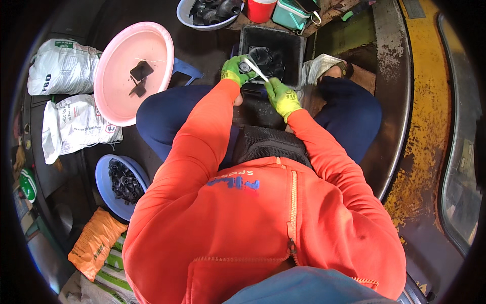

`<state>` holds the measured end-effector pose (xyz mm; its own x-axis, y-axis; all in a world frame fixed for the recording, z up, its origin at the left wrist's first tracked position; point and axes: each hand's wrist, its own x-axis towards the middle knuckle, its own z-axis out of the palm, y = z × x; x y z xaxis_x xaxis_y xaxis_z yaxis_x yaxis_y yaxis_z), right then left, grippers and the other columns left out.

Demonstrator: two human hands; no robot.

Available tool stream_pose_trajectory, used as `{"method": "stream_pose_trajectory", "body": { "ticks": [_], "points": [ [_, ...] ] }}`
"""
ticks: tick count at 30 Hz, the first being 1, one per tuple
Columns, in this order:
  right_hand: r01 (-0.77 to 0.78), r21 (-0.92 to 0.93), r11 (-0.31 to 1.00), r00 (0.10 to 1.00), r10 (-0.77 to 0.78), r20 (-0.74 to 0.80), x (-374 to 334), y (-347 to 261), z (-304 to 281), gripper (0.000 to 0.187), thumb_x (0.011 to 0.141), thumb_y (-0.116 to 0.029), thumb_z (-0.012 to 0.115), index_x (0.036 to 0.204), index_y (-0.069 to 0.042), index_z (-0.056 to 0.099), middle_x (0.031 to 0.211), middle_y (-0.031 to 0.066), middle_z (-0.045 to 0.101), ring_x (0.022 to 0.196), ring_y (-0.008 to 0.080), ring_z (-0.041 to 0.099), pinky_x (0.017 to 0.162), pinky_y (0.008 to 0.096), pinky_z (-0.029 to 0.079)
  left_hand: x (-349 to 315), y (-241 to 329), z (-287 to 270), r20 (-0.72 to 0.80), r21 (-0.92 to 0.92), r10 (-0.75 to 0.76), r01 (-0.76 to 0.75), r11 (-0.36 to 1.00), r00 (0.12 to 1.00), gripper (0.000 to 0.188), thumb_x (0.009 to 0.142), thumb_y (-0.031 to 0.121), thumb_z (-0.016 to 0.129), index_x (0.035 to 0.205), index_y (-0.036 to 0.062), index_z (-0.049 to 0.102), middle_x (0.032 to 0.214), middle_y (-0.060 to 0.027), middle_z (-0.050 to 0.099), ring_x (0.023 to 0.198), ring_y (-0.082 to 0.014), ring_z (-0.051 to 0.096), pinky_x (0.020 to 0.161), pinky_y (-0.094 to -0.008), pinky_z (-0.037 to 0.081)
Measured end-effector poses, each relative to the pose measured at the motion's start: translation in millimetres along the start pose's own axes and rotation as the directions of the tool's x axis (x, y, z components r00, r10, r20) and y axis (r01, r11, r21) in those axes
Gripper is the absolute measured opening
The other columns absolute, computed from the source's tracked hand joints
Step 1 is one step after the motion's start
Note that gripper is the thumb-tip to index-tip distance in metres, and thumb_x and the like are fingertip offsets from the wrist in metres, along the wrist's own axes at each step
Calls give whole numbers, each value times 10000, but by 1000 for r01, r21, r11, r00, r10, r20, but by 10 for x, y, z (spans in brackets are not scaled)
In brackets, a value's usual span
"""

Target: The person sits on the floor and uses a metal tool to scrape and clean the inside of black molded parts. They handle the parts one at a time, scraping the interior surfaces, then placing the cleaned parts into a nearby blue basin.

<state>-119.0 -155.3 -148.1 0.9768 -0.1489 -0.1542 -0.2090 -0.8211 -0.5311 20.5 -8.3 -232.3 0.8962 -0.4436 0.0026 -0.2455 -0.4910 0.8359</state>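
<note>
1. Left hand [235,70]: gloved, fingers curled about a small round piece [244,67]. Right hand [282,97]: gloved, fingers closed on the near end of a slender white strip [257,69], which runs between both hands above the black crate [276,34].
2. Black crate: one, rectangular; contains overlapping black parts, count indeterminable.
3. Basins: three. Pink basin [116,66]: one squarish dark piece, one smaller dark shape nearer. Far blue basin [185,20]: bulky, curved black parts. Near blue basin [104,188]: numerous small black parts.
4. White sacks [63,68]: two, creased. Orange bag [95,243]: one, crumpled.
5. Red bucket [259,11]: one, rounded.
</note>
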Motion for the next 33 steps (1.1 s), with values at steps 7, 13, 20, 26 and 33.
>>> {"method": "stream_pose_trajectory", "body": {
  "ticks": [7,13,20,26,33],
  "points": [
    [-184,-46,982,981,186,53,8,45,54,204,953,-301,493,988,-107,549,861,199,624,774,419,608,664,482,457,-34,-5,11,32,194,-33,26,981,999,508,623,267,820,1077,125,643,1068,-112,650,1034,-332,589,889,-400,472],
    [131,191,973,955,-72,-289,-2,39,40,195,953,-289,522,926,-98,545,752,178,607,691,361,617,566,404,463,-58,-15,16,-42,151,-15,21,988,999,487,631,242,816,1072,125,646,1029,-99,660,1000,-317,604,869,-401,477],
    [147,272,951,968,-82,-235,-44,-21,-18,307,969,-381,420,985,-102,548,891,205,629,846,430,592,730,505,445,-4,-64,62,-36,123,-13,17,992,999,551,605,183,842,1114,117,641,1052,-80,668,990,-272,629,871,-363,489],
    [-140,-45,989,982,144,119,-8,28,55,328,974,-385,395,1027,-103,555,952,197,646,886,420,600,772,503,454,-27,-31,51,-49,150,10,-3,989,999,535,619,124,821,1124,113,645,1094,-84,662,1000,-262,629,880,-325,488],
    [-93,-7,996,988,93,120,22,36,33,300,961,-368,458,1008,-87,554,911,226,615,863,431,586,708,475,452,-47,148,-27,46,210,-43,33,977,998,498,643,199,807,1106,105,650,1016,-86,663,962,-277,632,851,-346,496]
  ]
}}
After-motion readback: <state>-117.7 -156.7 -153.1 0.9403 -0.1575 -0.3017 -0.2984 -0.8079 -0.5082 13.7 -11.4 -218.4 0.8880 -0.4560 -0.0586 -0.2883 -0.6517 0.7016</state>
